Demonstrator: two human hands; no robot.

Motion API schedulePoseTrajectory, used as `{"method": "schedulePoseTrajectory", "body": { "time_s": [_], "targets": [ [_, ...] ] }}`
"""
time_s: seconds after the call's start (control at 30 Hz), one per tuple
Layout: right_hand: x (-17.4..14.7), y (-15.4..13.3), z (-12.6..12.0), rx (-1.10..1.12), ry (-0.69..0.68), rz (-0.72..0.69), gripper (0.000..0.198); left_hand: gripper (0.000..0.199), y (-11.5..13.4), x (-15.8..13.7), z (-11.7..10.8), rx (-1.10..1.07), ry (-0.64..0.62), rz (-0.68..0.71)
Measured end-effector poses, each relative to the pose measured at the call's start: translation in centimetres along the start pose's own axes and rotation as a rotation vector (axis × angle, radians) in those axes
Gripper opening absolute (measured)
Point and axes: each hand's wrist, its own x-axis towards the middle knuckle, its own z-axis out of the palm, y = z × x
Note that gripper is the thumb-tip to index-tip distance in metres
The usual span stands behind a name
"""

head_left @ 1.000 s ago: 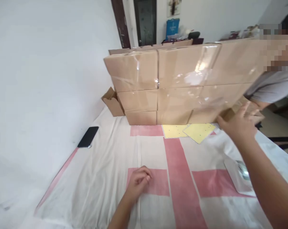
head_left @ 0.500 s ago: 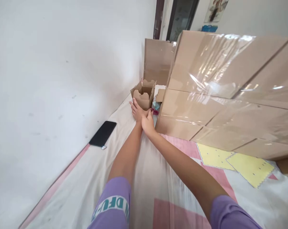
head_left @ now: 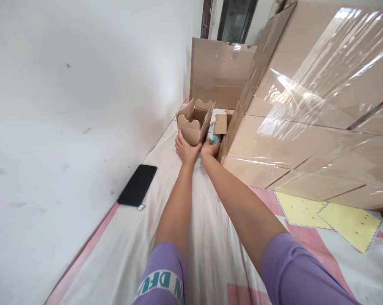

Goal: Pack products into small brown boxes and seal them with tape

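Nearest you, two purple sleeves (head_left: 305, 271) are cut off by the bottom edge; the left one carries a white band (head_left: 161, 281) with teal letters, of which "DFU" and an "N" can be read, the rest wrapping out of sight. Under your arms lies one pink-and-white cloth (head_left: 197, 237). At left, against the white wall (head_left: 67, 106), you have one black phone (head_left: 137, 185), screen dark, with one small white tag (head_left: 141, 207) at its near corner. At right lie two yellow cards (head_left: 301, 209), overlapping, their dark specks too small to make out. Farther on, your left hand (head_left: 187, 149) is spread against the near side of one small open box (head_left: 191, 134), which stands on the cloth near the wall. Your right hand (head_left: 209, 149) is just right of it, by a light-blue patterned item (head_left: 213, 134); its fingertips are hidden, so you cannot tell whether it grips anything. A cardboard flap (head_left: 221, 124) partly covers that item. One large taped carton (head_left: 318, 127) fills the right, cut off by the frame. Beyond stand one upright cardboard panel (head_left: 219, 70) and a dark doorway (head_left: 237, 21).
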Motion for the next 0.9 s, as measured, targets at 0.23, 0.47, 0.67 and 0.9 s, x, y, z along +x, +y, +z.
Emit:
{"method": "schedulePoseTrajectory", "body": {
  "time_s": [0.23, 0.47, 0.67, 0.9],
  "targets": [
    [0.4, -0.4, -0.2, -0.003, 0.16, 0.409, 0.052, 0.116, 0.1, 0.0, 0.0, 0.045, -0.008, -0.008],
    [-0.6, 0.3, 0.1, -0.032, 0.091, 0.412, 0.04, 0.112, 0.2, 0.0, 0.1, 0.046, -0.001, -0.012],
    [-2.2, -0.9, -1.1, -0.061, -0.033, 0.223, 0.031, 0.111, 1.4, -0.3, -3.6, 0.07, -0.022, 0.093],
    [-12.4, -4.6, -4.3, 0.057, -0.304, -0.09, 0.022, 0.114, -0.1, -8.4, -16.0, 0.098, 0.119, 0.052]
  ]
}}
